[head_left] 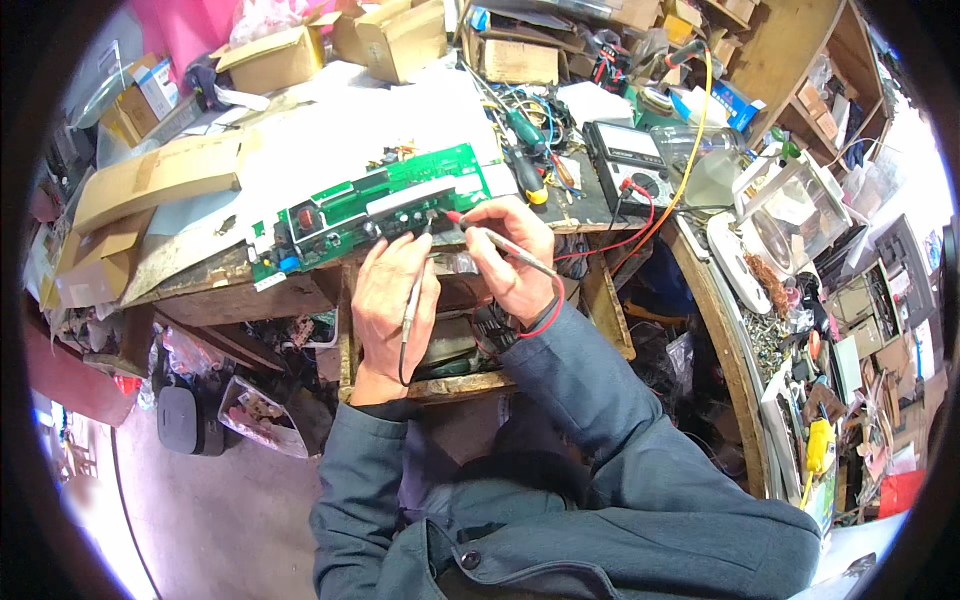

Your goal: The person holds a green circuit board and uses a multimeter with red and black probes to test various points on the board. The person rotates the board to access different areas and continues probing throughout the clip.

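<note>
A long green circuit board [345, 212] lies along the front edge of the workbench, tilted up to the right. It carries a pale metal bar and several dark and round components. My left hand [392, 300] is closed on a slim test probe [411, 300] with a black lead, its tip at the board's lower edge. In my right hand [512, 250], the fingers pinch a second test probe [522, 256] with a red front end and a red lead. That probe points at the components near the left probe's tip. Whether either tip touches metal is too small to tell.
An analog multimeter [627, 160] with a red lead stands right of the board. Screwdrivers [527, 178] lie between them. An orange cable [692, 165] runs down past the meter. Cardboard boxes [400, 38] fill the back, and an open drawer [470, 384] sits below my hands.
</note>
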The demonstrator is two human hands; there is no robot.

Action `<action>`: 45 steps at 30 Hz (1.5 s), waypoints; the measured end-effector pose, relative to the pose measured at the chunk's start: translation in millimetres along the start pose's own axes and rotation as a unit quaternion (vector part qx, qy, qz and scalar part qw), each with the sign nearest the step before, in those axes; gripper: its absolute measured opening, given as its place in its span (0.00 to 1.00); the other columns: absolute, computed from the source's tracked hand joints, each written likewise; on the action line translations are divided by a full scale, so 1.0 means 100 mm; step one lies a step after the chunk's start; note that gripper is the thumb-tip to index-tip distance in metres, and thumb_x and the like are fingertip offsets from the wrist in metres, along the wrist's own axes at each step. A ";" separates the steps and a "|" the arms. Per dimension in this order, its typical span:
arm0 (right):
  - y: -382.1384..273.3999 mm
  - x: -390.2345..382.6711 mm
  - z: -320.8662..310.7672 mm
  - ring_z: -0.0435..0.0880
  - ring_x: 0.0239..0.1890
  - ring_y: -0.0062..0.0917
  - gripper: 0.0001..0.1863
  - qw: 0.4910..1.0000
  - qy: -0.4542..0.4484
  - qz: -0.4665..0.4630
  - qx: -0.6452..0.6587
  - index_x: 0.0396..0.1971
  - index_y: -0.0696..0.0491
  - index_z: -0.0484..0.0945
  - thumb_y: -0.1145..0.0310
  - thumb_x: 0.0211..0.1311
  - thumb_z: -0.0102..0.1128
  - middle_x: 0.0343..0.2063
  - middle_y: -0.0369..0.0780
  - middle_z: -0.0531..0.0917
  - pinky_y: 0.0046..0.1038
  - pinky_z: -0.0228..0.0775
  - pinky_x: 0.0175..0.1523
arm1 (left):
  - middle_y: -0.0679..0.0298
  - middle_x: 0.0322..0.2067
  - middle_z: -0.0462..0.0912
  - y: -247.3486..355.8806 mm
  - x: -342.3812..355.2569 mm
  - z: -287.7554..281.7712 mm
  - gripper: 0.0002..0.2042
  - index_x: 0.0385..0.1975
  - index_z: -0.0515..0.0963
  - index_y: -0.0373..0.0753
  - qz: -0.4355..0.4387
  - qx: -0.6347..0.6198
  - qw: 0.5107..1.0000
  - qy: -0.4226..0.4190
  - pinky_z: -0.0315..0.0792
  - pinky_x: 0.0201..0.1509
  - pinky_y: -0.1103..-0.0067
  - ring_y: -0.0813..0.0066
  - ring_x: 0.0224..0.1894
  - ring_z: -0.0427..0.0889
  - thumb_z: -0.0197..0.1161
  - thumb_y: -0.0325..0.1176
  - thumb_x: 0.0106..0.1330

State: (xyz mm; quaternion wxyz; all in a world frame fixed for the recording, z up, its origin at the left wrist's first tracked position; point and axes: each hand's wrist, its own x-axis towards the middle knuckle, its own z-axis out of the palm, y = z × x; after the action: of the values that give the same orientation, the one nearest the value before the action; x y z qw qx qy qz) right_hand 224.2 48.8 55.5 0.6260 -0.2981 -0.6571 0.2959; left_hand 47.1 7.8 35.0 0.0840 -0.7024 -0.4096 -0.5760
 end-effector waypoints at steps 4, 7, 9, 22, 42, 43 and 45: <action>0.07 0.01 0.01 0.84 0.37 0.14 0.09 0.998 0.024 0.018 0.046 0.48 0.60 0.85 0.80 0.70 0.71 0.40 0.37 0.90 0.20 0.79 0.43 | 0.55 0.50 0.92 0.02 0.02 -0.01 0.14 0.54 0.87 0.35 0.015 0.011 1.000 -0.017 0.77 0.72 0.56 0.55 0.58 0.91 0.70 0.21 0.69; 0.02 0.03 -0.01 0.88 0.40 0.17 0.10 0.998 0.015 0.033 0.045 0.52 0.60 0.83 0.79 0.75 0.70 0.43 0.40 0.92 0.20 0.82 0.46 | 0.56 0.50 0.92 0.03 0.02 0.00 0.15 0.54 0.87 0.37 0.015 0.025 0.999 -0.023 0.77 0.72 0.56 0.55 0.58 0.90 0.70 0.22 0.69; 0.03 0.02 0.01 0.89 0.41 0.18 0.09 0.996 0.014 0.039 0.077 0.52 0.60 0.83 0.78 0.76 0.69 0.44 0.41 0.91 0.21 0.82 0.46 | 0.56 0.50 0.92 0.01 0.00 0.02 0.15 0.55 0.87 0.37 0.015 0.035 0.999 -0.022 0.77 0.72 0.56 0.56 0.58 0.90 0.71 0.22 0.69; 0.07 0.02 0.06 0.87 0.40 0.18 0.08 0.998 0.013 0.026 0.047 0.49 0.61 0.84 0.74 0.77 0.70 0.40 0.40 0.91 0.23 0.80 0.46 | 0.57 0.51 0.91 0.02 -0.01 0.03 0.16 0.56 0.87 0.38 0.016 0.048 0.998 -0.021 0.77 0.72 0.56 0.57 0.58 0.90 0.70 0.22 0.69; 0.13 0.03 0.05 0.88 0.40 0.19 0.08 0.998 0.011 0.047 0.028 0.47 0.61 0.85 0.72 0.77 0.70 0.41 0.42 0.94 0.25 0.81 0.47 | 0.54 0.53 0.91 0.03 -0.01 0.04 0.17 0.58 0.87 0.37 0.017 0.045 0.998 -0.029 0.77 0.73 0.55 0.55 0.59 0.90 0.70 0.23 0.70; 0.12 0.02 0.05 0.88 0.39 0.19 0.08 0.998 0.009 0.050 0.027 0.47 0.61 0.85 0.72 0.77 0.70 0.41 0.42 0.94 0.25 0.80 0.46 | 0.54 0.53 0.91 0.02 -0.02 0.04 0.17 0.58 0.87 0.37 0.017 0.047 0.998 -0.026 0.77 0.73 0.55 0.55 0.59 0.90 0.70 0.22 0.70; 0.11 0.02 0.06 0.87 0.38 0.19 0.07 0.999 0.010 0.047 0.024 0.47 0.60 0.85 0.72 0.77 0.70 0.41 0.41 0.94 0.25 0.80 0.46 | 0.54 0.53 0.91 0.01 -0.02 0.04 0.17 0.58 0.87 0.37 0.017 0.048 0.998 -0.024 0.77 0.73 0.55 0.55 0.59 0.90 0.70 0.22 0.70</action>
State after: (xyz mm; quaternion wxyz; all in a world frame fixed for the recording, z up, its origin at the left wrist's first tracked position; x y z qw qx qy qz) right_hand 218.2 58.0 48.1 0.6248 -0.3158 -0.6291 0.3378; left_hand 50.8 8.4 32.5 0.1176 -0.7182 -0.4266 -0.5369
